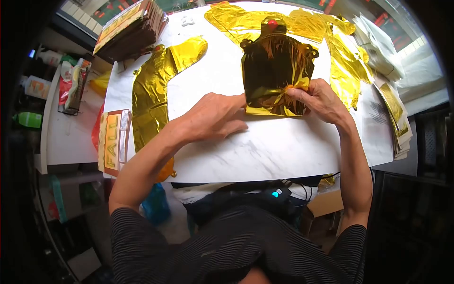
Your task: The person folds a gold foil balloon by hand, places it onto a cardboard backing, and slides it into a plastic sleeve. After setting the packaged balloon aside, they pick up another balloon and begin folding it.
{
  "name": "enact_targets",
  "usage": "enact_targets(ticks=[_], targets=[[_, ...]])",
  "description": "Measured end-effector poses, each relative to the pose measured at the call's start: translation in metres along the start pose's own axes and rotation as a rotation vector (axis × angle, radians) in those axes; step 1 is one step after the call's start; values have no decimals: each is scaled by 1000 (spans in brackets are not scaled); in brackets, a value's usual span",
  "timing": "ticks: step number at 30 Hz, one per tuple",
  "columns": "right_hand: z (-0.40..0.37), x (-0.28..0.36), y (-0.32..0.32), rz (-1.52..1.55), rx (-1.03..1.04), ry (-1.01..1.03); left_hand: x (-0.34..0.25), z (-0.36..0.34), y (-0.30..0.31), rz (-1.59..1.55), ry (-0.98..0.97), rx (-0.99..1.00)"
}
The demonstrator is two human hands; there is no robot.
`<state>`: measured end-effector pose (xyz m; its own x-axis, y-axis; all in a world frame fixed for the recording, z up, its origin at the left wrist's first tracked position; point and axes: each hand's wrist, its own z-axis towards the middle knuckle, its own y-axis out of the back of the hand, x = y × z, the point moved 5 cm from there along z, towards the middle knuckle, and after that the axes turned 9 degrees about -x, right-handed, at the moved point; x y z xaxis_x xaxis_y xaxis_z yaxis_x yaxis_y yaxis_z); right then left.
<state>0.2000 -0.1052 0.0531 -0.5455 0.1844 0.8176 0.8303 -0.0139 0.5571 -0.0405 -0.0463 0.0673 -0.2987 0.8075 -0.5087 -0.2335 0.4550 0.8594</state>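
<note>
Striped dark fabric of the wearer's shirt (227, 241) is nearest. Ahead, a shiny, creased gold foil piece (274, 66) lies on the white, grey-veined marble-look desk (255, 151). The right hand's (324, 102) fingers pinch its lower right part; the left hand's (213, 116) thumb is spread, other fingertips hidden at the foil's left edge, grip unclear. Around it lie a bent gold strip (151, 99), crinkled gold sheets (283, 23), a card (113, 142) reading "FALL" and stacked packs (127, 28). Left of the desk stands a white shelf (71, 137).
</note>
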Motion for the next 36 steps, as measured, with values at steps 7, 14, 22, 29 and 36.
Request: enact_targets(ticks=[7, 14, 22, 29, 36], targets=[[10, -12, -4, 91, -11, -17, 22, 3, -20, -251, 190, -359], [6, -12, -8, 185, -123, -128, 12, 1, -23, -275, 388, -530], [-34, -19, 0, 204, -114, -86, 13, 2, -28, -276, 368, -602], [-31, -27, -10, 158, -304, -54, 14, 1, -26, -292, 426, -549], [-31, -29, -10, 217, -306, -125, 14, -5, -29, -376, 265, -548]])
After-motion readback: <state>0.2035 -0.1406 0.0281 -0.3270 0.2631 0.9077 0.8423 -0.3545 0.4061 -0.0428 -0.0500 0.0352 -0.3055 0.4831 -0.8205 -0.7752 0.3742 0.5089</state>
